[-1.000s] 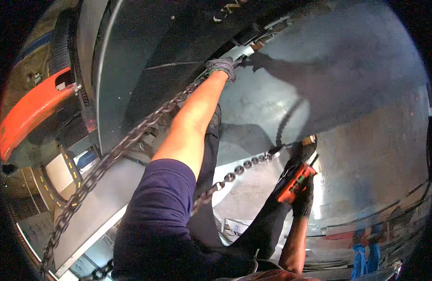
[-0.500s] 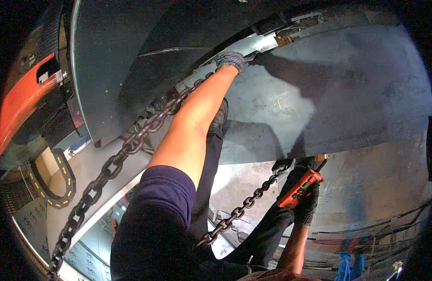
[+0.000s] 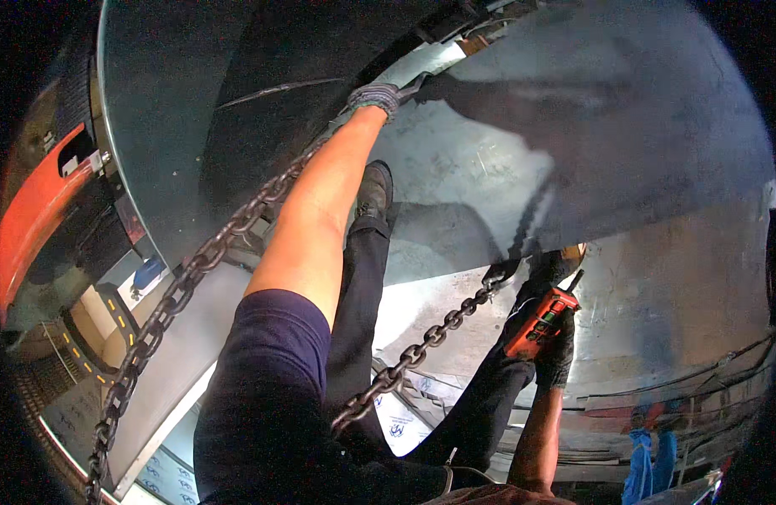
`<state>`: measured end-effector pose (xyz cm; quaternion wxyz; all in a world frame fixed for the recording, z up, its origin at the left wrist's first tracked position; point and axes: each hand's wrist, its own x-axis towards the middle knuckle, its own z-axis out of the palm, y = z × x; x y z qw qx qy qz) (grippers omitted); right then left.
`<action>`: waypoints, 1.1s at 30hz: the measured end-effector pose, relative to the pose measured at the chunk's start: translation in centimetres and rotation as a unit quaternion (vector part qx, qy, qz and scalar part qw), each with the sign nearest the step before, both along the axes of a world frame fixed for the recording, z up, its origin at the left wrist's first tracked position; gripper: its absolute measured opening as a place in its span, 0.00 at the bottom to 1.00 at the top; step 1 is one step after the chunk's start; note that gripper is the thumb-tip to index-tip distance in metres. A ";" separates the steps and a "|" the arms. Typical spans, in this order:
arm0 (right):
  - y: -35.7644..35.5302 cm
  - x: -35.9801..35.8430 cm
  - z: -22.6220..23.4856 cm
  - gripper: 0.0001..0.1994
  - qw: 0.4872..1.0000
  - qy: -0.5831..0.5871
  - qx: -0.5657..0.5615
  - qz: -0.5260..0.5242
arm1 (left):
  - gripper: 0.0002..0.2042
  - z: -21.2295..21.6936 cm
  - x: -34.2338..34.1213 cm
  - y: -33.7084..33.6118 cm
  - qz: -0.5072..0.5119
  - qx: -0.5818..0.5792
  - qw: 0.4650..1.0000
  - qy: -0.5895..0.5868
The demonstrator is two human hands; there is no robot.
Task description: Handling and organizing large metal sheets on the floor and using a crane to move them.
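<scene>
My left hand (image 3: 376,97), grey knit glove on, is stretched way out in front of me w/ the arm fully extended, resting up against the edge of a big sheet-metal plate (image 3: 177,109) where a lighter metal strip (image 3: 426,63) runs along it. Fingers are hidden behind the glove cuff from this angle, so I can't tell if they're curled on anything or just flat against it.

Right hand (image 3: 556,349), dark glove, is down low by my right leg and wrapped around an orange pendant remote (image 3: 539,324) w/ a black top end. Grip is closed on it, remote tilted, top pointing up and right.

Two heavy steel chains in the shot. The left chain (image 3: 177,290) runs diagonally from the lower left corner up along my left arm toward that gloved hand, just beside the plate edge. The right chain (image 3: 421,349) comes from around my thigh up to the right and ends at a hook or link (image 3: 499,273) near the remote, at the edge of the curved grey plate (image 3: 489,168) under my boot (image 3: 373,189).

Off to the left there's an orange-red machine part (image 3: 34,210) and a black/yellow striped cable loop (image 3: 85,353). Something blue (image 3: 648,463) lower right, too small to make out.
</scene>
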<state>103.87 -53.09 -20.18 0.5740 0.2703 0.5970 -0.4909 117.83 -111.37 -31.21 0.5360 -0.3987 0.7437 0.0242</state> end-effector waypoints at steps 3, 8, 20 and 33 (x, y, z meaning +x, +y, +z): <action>1.2 0.9 -1.0 0.22 0.996 0.049 -0.015 0.072 | 0.23 0.5 -0.7 -2.2 -0.008 -0.017 0.999 -0.043; -0.7 -1.0 1.6 0.22 0.995 -0.058 0.051 -0.057 | 0.22 1.6 -4.9 2.7 -0.039 -0.007 0.999 0.014; -3.4 -0.2 1.0 0.23 0.959 -0.115 -0.082 -0.247 | 0.45 -0.4 -6.8 32.1 -0.060 0.448 0.887 -0.096; -1.6 0.7 -0.2 0.21 0.956 -0.131 -0.050 -0.258 | 0.15 0.0 -4.6 35.0 0.029 0.315 0.947 -0.051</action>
